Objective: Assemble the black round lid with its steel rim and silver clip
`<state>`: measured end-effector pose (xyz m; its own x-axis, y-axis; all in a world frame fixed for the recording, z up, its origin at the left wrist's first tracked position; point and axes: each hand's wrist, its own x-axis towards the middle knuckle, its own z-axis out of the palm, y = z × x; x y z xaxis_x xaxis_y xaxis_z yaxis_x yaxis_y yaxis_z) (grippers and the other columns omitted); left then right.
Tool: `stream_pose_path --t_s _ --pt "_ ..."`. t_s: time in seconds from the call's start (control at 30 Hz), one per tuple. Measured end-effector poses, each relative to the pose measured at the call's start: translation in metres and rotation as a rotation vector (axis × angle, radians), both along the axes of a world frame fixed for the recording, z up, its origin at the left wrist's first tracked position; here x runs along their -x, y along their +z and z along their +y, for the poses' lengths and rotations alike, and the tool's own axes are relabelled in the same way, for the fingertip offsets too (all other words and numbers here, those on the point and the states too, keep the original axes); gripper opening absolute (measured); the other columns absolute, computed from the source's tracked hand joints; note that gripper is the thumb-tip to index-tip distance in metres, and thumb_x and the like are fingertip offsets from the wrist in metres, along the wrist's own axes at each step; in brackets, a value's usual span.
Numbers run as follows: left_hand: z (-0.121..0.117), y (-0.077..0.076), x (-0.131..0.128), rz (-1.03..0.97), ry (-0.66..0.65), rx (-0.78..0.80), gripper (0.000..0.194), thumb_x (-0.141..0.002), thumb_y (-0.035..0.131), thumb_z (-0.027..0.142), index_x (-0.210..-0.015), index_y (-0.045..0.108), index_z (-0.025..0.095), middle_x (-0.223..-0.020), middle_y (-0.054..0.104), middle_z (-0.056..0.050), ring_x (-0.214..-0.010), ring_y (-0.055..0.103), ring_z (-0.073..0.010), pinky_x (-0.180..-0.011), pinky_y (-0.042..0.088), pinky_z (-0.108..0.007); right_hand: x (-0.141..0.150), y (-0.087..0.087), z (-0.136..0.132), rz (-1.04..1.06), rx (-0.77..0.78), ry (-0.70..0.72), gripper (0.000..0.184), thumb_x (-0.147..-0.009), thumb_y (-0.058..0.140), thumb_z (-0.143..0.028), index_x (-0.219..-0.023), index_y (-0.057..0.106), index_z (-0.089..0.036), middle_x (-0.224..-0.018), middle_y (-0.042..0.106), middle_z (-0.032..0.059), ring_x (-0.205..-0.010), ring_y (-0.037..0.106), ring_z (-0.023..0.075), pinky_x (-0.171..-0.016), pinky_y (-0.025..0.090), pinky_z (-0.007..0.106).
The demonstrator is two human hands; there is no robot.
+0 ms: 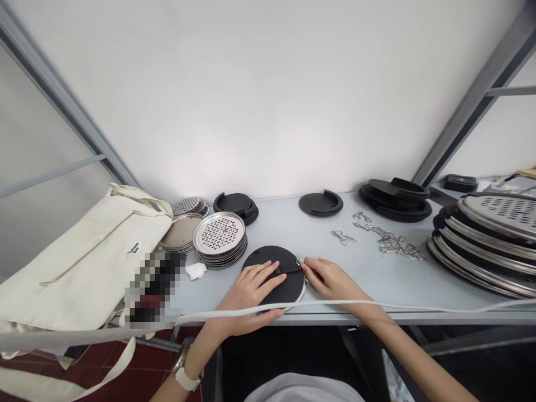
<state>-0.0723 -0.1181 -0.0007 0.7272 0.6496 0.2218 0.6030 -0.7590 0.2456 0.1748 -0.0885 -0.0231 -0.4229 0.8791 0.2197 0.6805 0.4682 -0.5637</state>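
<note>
A round black plate [268,255] with a pale rim lies flat near the front edge of the table. Pressed on its left half is my left hand [253,285], fingers spread. My right hand [329,278] is closed in a pinch at the plate's right edge, on a small bent metal wire clip [298,262]. The fingertips hide part of that clip. More wire clips [393,243] lie in a loose pile to the right, with a few apart [343,238]. Left of the plate stands a stack of perforated metal grater discs [220,234].
At the back are black round covers [237,205], a single black cover [320,203] and a stack of them [396,200]. A tall stack of metal-rimmed discs [486,251] stands right. A cream bag [92,262] lies left. A white cable [335,302] crosses in front.
</note>
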Motion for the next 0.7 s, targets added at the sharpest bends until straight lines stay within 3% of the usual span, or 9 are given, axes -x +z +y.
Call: stream_pose_path --t_s 0.7 --pt "-0.0003 -0.0007 0.0004 0.03 0.015 0.006 0.058 -0.089 0.053 0.043 -0.14 0.036 0.023 -0.151 0.027 -0.007 -0.138 0.025 -0.0257 -0.109 0.027 -0.044 -0.0023 0.0036 -0.0017 0.011 0.016 0.028 0.032 -0.097 0.03 -0.036 -0.074 0.048 -0.021 -0.063 0.053 -0.001 -0.057 0.047 0.0127 -0.06 0.034 0.025"
